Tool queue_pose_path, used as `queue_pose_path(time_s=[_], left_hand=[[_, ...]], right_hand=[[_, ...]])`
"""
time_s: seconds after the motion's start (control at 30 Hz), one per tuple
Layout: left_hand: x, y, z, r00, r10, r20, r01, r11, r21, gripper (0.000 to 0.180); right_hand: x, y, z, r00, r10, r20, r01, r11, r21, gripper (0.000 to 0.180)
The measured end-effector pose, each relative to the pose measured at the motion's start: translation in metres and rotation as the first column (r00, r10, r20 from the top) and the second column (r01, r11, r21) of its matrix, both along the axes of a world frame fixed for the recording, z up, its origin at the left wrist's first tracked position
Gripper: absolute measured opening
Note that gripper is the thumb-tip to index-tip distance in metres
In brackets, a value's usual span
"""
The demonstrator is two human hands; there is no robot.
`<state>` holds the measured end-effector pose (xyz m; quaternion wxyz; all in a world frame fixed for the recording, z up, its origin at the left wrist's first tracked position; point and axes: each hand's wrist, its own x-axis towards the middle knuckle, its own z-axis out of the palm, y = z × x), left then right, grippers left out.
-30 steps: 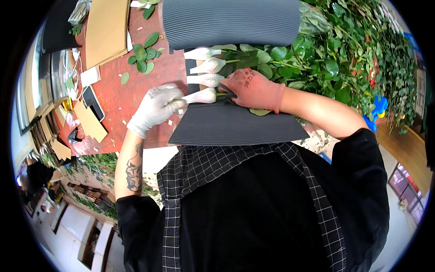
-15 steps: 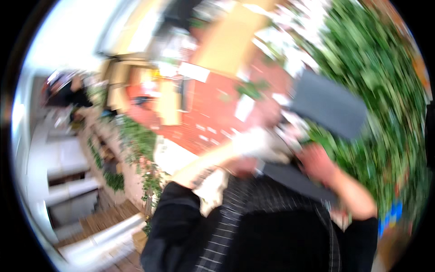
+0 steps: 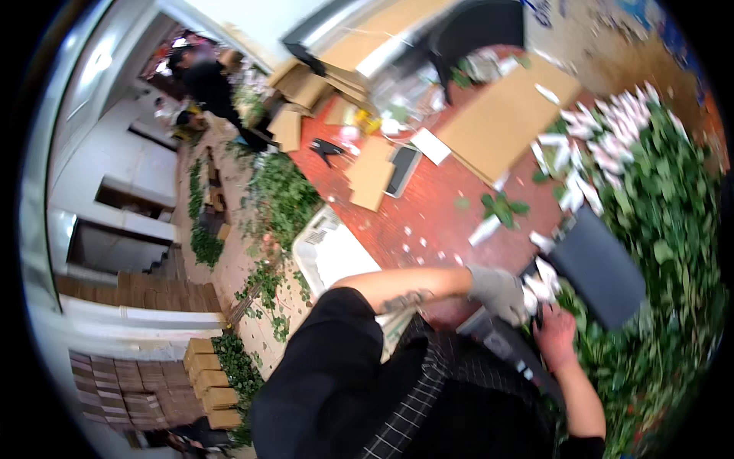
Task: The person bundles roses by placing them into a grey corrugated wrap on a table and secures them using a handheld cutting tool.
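Observation:
My left hand point(image 3: 497, 294), in a pale grey glove, is closed around the white-wrapped flower heads point(image 3: 541, 284) near the table's front edge. Beside it, my right hand point(image 3: 556, 336), in a reddish glove, has its fingers curled around something small and dark, mostly hidden. A dark grey panel point(image 3: 600, 268) stands just beyond the right hand. Under both hands, a dark device point(image 3: 508, 344) sits close to my apron. Leafy stems point(image 3: 650, 222) lie heaped to the right, with more white-wrapped heads point(image 3: 612, 134) at their far end.
The red table point(image 3: 413, 229) carries a large cardboard sheet point(image 3: 508, 122), a phone point(image 3: 403, 170), a black stapler-like tool point(image 3: 326, 148) and a loose leafy sprig point(image 3: 505, 208). At the table's left edge stands a white crate point(image 3: 310, 249). Another person point(image 3: 210, 88) is at the far left.
The view has swung, so the table and stems sit differently, and the blur has cleared. My hands are closer together around the flower heads, next to the grey panel.

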<state>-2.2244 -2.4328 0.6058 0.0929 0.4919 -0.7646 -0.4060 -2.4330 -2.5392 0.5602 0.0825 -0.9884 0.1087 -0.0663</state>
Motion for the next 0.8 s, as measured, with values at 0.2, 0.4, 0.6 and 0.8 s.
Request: queue_pose_path(time_s=[0.2, 0.4, 0.6, 0.8], left_hand=[[0.011, 0.036, -0.010, 0.844, 0.532, 0.067, -0.498, 0.824, -0.269, 0.029], [-0.001, 0.014, -0.027, 0.891, 0.449, 0.065, -0.427, 0.878, -0.218, 0.013], [0.063, 0.037, -0.018, 0.801, 0.502, 0.326, -0.415, 0.858, -0.302, 0.012], [0.011, 0.011, 0.020, 0.954, 0.299, -0.021, -0.289, 0.901, -0.323, 0.017]], right_hand=[[0.007, 0.012, -0.001, 0.991, 0.131, -0.013, -0.131, 0.991, 0.010, 0.042], [0.005, 0.004, 0.013, 0.995, -0.006, -0.098, 0.030, 0.966, 0.255, 0.021], [0.010, 0.006, 0.008, 0.983, 0.004, -0.185, 0.050, 0.957, 0.284, 0.021], [0.012, 0.004, 0.020, 0.962, 0.053, -0.269, -0.010, 0.987, 0.161, 0.027]])
